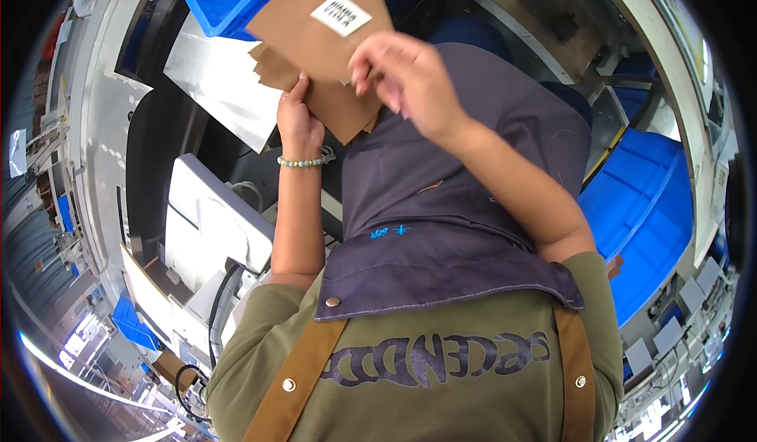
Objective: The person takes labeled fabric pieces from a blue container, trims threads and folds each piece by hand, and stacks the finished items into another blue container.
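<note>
My left hand (300, 123), with a beaded bracelet at the wrist, grips a stack of brown flat pieces (272, 67) by its near edge, the thumb on top. A large brown panel (319, 12) lies uppermost, bearing a white label (341, 14) with dark printed characters. My right hand (414, 83) hovers at the right edge of the panel. Its fingers are loosely bent and slightly blurred, and nothing shows between them. Whether the fingertips touch the panel is hard to see. Under the pieces is the dark apron (465, 142) over my lap.
A blue bin (225, 4) stands at the upper left, behind the brown pieces. Below it lies a shiny light sheet (221, 87). A white machine (213, 213) is left of my forearm. Large blue bins (643, 213) stand at my right, near a grey table edge (694, 126).
</note>
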`<act>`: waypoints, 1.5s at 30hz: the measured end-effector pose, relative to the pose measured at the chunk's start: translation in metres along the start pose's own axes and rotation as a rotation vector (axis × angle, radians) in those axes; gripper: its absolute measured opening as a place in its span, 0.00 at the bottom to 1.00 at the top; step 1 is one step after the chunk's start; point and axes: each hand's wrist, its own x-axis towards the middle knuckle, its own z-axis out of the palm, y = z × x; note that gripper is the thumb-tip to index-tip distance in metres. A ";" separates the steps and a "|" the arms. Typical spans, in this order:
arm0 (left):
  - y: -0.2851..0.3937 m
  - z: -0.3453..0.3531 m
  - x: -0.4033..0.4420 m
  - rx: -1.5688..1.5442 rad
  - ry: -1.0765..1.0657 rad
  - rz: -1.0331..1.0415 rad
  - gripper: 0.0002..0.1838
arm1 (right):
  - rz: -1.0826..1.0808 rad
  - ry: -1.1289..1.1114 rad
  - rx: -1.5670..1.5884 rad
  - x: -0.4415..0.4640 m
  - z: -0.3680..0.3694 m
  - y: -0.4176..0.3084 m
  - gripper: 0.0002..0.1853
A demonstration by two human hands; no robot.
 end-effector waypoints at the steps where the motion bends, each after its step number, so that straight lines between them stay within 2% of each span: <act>1: -0.004 -0.001 0.002 -0.107 0.015 -0.093 0.17 | -0.021 -0.046 -0.140 -0.007 0.004 0.013 0.15; 2: -0.005 -0.007 0.006 -0.202 -0.042 -0.158 0.17 | -0.039 -0.113 -0.296 -0.011 0.000 0.030 0.14; 5: -0.001 -0.010 0.004 -0.317 -0.218 -0.131 0.17 | 0.208 -0.073 -0.215 -0.021 0.000 0.055 0.14; 9: 0.005 0.039 -0.035 -0.385 -0.027 0.112 0.25 | 0.130 -0.034 -0.155 -0.019 0.007 0.058 0.15; 10: 0.002 0.033 -0.039 -0.342 -0.136 0.080 0.25 | 0.153 -0.057 -0.164 -0.018 0.005 0.060 0.15; 13: -0.004 0.038 -0.041 0.207 -0.101 0.173 0.20 | 0.249 -0.162 -0.193 -0.017 -0.003 0.060 0.16; 14: 0.002 0.035 -0.040 0.298 -0.103 0.049 0.17 | 0.292 -0.223 -0.206 -0.017 -0.008 0.053 0.16; 16: 0.010 0.031 -0.032 0.276 -0.139 0.157 0.16 | 0.289 -0.388 -0.253 -0.013 -0.019 0.047 0.16; 17: 0.016 0.030 -0.028 0.266 -0.157 0.213 0.16 | 0.274 -0.357 -0.268 -0.010 -0.029 0.042 0.16; 19: 0.041 0.021 -0.028 0.464 -0.273 0.330 0.12 | 0.255 -0.285 -0.287 -0.002 -0.038 0.016 0.15; 21: 0.065 0.010 -0.029 0.740 -0.462 0.365 0.12 | 0.041 -0.093 -0.292 0.012 -0.045 0.001 0.15; 22: 0.075 0.013 -0.035 0.841 -0.546 0.347 0.13 | -0.060 -0.065 -0.316 0.019 -0.044 -0.003 0.19; 26: 0.088 0.021 -0.053 1.109 -0.806 0.146 0.14 | -0.068 -0.230 -0.370 0.033 -0.035 0.012 0.22; 27: 0.092 0.023 -0.056 1.150 -0.813 0.150 0.14 | 0.125 -0.282 -0.515 0.031 -0.033 0.006 0.19; 29: 0.102 0.022 -0.059 1.229 -0.824 0.159 0.14 | -0.168 -0.438 -1.012 0.032 -0.046 0.021 0.15; 30: 0.106 0.015 -0.054 1.250 -0.792 0.194 0.13 | -0.177 -0.437 -1.107 0.028 -0.052 0.022 0.14; 31: 0.113 0.013 -0.054 1.223 -0.734 0.133 0.13 | -0.184 -0.440 -1.201 0.023 -0.060 0.022 0.13; 33: 0.117 0.002 -0.047 1.343 -0.672 0.182 0.13 | -0.214 -0.445 -1.346 0.019 -0.069 0.026 0.12; 35: 0.117 0.001 -0.045 1.339 -0.673 0.143 0.13 | -0.255 -0.433 -1.451 0.019 -0.076 0.031 0.12; 36: 0.116 0.001 -0.044 1.338 -0.675 0.125 0.13 | -0.198 -0.408 -1.510 0.020 -0.074 0.031 0.12; 40: 0.100 0.000 -0.035 1.306 -0.503 0.232 0.14 | -0.352 -0.126 -1.489 0.031 -0.082 0.040 0.13; 42: 0.084 0.000 -0.025 1.234 -0.330 0.325 0.14 | -0.357 0.010 -1.327 0.032 -0.071 0.026 0.13; 43: 0.073 -0.006 -0.016 1.154 -0.238 0.307 0.16 | -0.355 0.081 -1.247 0.029 -0.062 0.015 0.13; 44: 0.054 -0.016 -0.002 1.044 -0.175 0.296 0.17 | -0.312 0.063 -1.141 0.025 -0.053 0.005 0.12; 45: 0.039 -0.022 0.007 0.934 -0.114 0.284 0.17 | -0.393 0.063 -0.988 0.022 -0.047 0.011 0.12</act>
